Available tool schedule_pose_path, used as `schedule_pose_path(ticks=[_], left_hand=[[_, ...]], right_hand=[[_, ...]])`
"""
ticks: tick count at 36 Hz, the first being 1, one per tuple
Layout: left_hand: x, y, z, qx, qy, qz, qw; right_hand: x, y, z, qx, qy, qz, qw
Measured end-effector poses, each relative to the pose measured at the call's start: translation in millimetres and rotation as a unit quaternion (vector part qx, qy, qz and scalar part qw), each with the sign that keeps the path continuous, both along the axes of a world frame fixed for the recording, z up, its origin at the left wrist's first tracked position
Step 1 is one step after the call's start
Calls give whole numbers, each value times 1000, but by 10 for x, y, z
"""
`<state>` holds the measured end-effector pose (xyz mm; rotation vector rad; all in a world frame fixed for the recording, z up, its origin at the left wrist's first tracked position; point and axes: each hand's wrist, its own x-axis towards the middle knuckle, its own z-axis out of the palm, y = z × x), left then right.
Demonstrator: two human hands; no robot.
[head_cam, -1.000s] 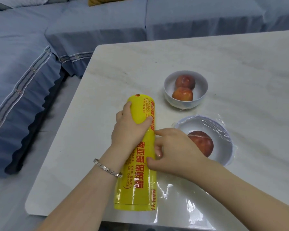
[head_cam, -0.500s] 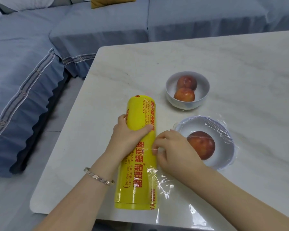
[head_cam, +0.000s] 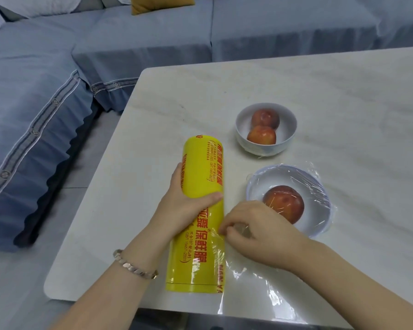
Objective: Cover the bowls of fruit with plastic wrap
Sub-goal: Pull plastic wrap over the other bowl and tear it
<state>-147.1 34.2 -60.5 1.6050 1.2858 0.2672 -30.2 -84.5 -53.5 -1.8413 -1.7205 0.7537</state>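
The left hand (head_cam: 188, 206) is gripping the yellow roll (head_cam: 202, 210) lying on the tabletop (head_cam: 343, 103), its long axis pointing away from the person. Just right of it, the right hand (head_cam: 255, 231) is pinching the loose film (head_cam: 221, 236).

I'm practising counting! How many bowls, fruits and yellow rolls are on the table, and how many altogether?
Bowls: 2, the far bowl and the near bowl
Fruits: 3, two in the far bowl, one in the near bowl
Yellow roll of plastic wrap: 1
Total: 6
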Motion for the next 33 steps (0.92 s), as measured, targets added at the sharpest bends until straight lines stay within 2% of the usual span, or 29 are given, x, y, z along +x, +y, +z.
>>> schedule_pose_path(ticks=[4, 12, 18, 25, 31, 33], left_hand=[[-1, -55, 22, -5, -45, 53, 998], [92, 94, 81, 58, -96, 127, 986], [212, 233, 73, 106, -46, 102, 988], [171, 307, -10, 73, -57, 128, 988], [113, 386, -56, 13, -95, 153, 984], [92, 394, -65, 3, -108, 161, 981]], right_hand=[[-105, 17, 96, -43, -77, 24, 996], [-77, 91, 159, -41, -72, -27, 996], [-84, 278, 34, -33, -64, -71, 995], [-36, 392, -153, 9, -50, -93, 994], [-17, 387, -133, -3, -63, -78, 995], [-37, 330, -106, 59, -81, -38, 994]])
